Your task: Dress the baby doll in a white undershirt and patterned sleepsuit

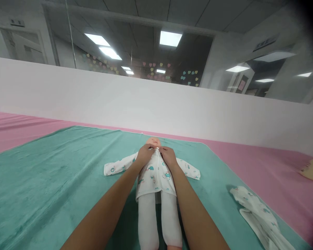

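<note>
A baby doll (pixel 155 141) lies on its back on a teal blanket (pixel 54 173), head away from me, white legs toward me. It wears a white printed top (pixel 156 175) with sleeves spread out to both sides. My left hand (pixel 145 153) and my right hand (pixel 168 155) meet at the doll's neck, fingers pinched on the two front edges of the top at the collar. Both forearms run along either side of the doll's body.
A second white printed garment (pixel 259 215) lies crumpled on the blanket at the right. Pink sheet (pixel 263 163) surrounds the blanket. A yellowish soft item (pixel 312 170) sits at the far right edge. A white partition wall (pixel 146 100) stands behind.
</note>
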### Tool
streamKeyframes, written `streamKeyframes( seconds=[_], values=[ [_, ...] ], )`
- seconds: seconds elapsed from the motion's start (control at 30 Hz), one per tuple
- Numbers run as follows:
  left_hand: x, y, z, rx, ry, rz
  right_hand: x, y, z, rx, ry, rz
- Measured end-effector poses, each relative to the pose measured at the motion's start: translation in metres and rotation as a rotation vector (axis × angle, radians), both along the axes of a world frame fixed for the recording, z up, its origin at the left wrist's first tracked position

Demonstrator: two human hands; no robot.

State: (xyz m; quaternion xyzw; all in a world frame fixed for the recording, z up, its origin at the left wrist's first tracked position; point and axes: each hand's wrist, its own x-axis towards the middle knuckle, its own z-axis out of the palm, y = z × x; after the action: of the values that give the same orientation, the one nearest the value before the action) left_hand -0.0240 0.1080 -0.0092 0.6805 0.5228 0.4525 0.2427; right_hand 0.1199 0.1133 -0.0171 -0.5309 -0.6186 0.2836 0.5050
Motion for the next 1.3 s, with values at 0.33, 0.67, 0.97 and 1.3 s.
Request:
streamKeyframes(
  seconds=[0.33,0.67,0.97,1.3],
  values=[
    [-0.0008,0.0003,0.0006,0.054,0.051,0.029,0.0016,0.0003,-0.0011,-0.035,-0.017,0.02],
    [-0.0049,-0.0024,0.002,0.004,-0.018,-0.001,-0.0022,-0.0003,0.0006,-0.049,0.012,0.025],
    [-0.0063,-0.0011,0.004,-0.043,-0.058,-0.043,-0.0027,0.0033,0.0002,-0.069,0.03,0.032],
    [-0.0067,-0.0056,0.008,-0.007,-0.064,-0.09,-0.0029,0.0037,0.001,-0.073,0.045,0.025]
  ],
)
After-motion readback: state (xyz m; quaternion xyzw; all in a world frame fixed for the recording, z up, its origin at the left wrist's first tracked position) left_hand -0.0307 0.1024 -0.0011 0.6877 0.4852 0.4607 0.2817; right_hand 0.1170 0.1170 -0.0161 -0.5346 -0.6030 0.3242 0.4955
